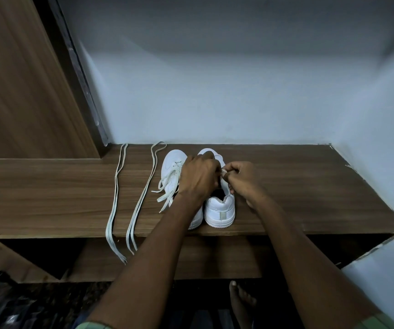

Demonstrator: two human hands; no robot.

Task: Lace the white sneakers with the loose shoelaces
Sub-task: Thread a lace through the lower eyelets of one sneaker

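Working over the right sneaker (219, 207) now, we have both hands meeting above its tongue. Our left hand (199, 178) curls over the shoe's front, fingers bent down onto it, and our right hand (243, 178) pinches a lace tip (224, 171) between thumb and fingers, just beside the left. To the left, touching, stands the other sneaker (171, 172), its lace ends trailing loose toward us. Further left on the wooden shelf (309, 193), two spare laces (115, 198) lie stretched out, ends hanging off the front edge.
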